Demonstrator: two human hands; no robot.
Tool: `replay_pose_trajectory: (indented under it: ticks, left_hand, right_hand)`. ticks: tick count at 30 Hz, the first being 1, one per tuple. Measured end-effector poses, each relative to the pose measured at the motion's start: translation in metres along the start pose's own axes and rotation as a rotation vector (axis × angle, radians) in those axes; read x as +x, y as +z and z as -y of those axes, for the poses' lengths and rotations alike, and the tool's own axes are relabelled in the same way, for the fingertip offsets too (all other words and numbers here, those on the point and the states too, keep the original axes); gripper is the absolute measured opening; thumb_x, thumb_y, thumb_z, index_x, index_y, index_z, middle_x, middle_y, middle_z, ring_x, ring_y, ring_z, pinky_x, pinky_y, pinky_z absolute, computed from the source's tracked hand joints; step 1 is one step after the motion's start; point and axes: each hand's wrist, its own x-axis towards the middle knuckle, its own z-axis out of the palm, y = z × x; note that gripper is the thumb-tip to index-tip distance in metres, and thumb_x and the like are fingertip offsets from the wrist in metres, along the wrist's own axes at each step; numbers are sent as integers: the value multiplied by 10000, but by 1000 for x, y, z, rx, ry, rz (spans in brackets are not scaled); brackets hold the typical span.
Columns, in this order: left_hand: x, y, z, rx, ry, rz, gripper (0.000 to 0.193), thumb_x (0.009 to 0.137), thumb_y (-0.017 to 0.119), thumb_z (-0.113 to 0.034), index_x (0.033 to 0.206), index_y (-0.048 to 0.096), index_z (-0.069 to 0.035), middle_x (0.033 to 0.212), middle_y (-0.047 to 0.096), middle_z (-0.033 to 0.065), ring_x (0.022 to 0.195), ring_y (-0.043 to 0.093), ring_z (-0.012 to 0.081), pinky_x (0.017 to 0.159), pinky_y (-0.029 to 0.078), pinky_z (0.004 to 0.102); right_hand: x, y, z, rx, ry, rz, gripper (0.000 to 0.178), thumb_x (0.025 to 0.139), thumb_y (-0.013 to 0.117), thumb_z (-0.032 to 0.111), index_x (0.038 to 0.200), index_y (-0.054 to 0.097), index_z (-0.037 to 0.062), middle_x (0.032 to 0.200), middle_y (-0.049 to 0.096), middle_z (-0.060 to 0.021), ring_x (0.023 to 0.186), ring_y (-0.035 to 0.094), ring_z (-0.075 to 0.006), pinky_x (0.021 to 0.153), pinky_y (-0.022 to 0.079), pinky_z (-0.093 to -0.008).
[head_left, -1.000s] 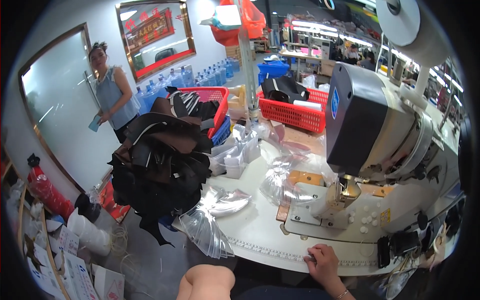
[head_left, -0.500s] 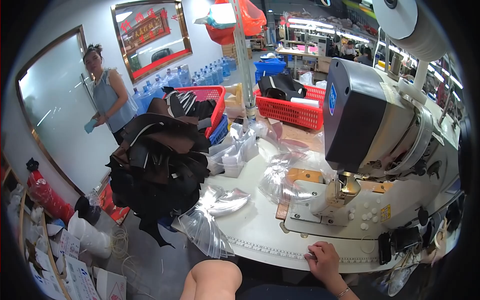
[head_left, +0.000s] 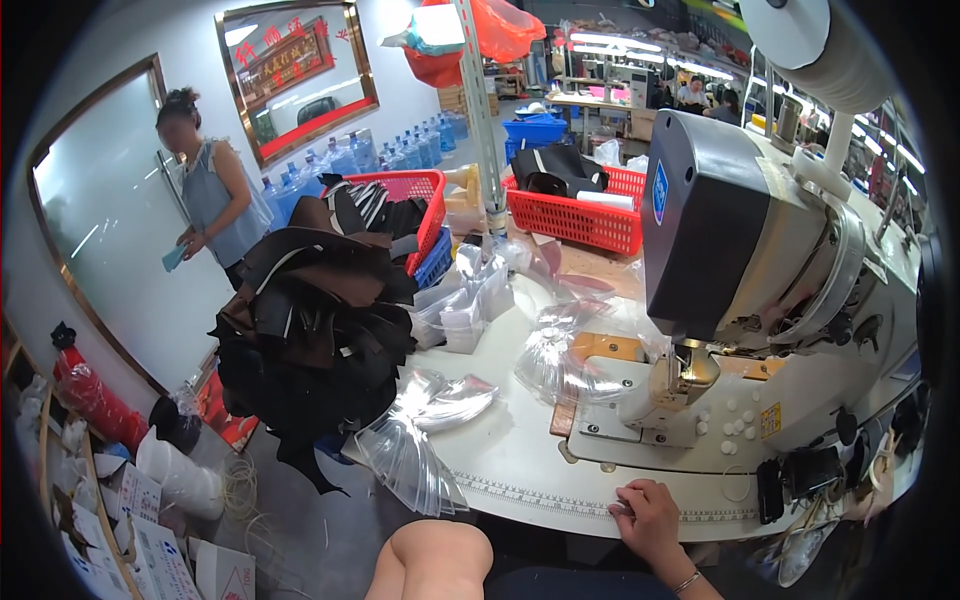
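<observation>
My right hand (head_left: pixel 650 520) rests at the front edge of the white sewing table, on the ruler strip (head_left: pixel 540 494). Its fingers are curled together, with a small dark bit at the fingertips too small to name. Behind it stands the sewing machine (head_left: pixel 705 225), its needle area (head_left: pixel 680 385) above the bed. Small white round pieces (head_left: pixel 738 425) lie on the bed to the right. Left of the hand, a fanned stack of clear plastic pieces (head_left: pixel 410 455) hangs partly over the edge; more clear plastic pieces (head_left: pixel 560 355) lie farther back. My left hand is out of view.
A big heap of black and brown cut pieces (head_left: pixel 310 340) covers the table's left end. Red baskets (head_left: pixel 575 218) with dark material stand behind, beside a metal post (head_left: pixel 483 120). A person (head_left: pixel 215 195) stands by the glass door. Boxes (head_left: pixel 155 545) sit lower left.
The standing person has turned their head toward a light-blue item in their hands. My view has shifted slightly; my right hand keeps its place on the table edge.
</observation>
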Motion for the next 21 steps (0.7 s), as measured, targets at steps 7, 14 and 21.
replay_pose_trajectory:
  ticks: [7, 14, 21]
  left_hand:
    - [2, -5, -3, 2, -26, -48, 368, 864, 527, -343, 1201, 502, -198, 1013, 592, -8, 903, 563, 181, 712, 452, 271]
    - [-3, 2, 2, 76, 66, 56, 344, 870, 522, -342, 1180, 514, -192, 1019, 586, -21, 889, 561, 175, 693, 450, 266]
    - [2, -5, 4, -28, 17, -3, 296, 882, 494, -348, 1120, 524, -174, 982, 582, -19, 882, 563, 164, 678, 447, 270]
  right_hand:
    - [0, 0, 2, -3, 5, 4, 234, 641, 715, 146, 837, 603, 89, 854, 545, -41, 720, 520, -239, 605, 441, -334]
    - [1, -1, 5, -7, 2, -1, 228, 644, 712, 139, 838, 603, 89, 855, 544, -42, 717, 522, -235, 603, 443, -330]
    - [-1, -2, 1, -12, 5, 6, 231, 653, 712, 148, 849, 607, 84, 860, 549, -46, 723, 527, -236, 614, 450, -329]
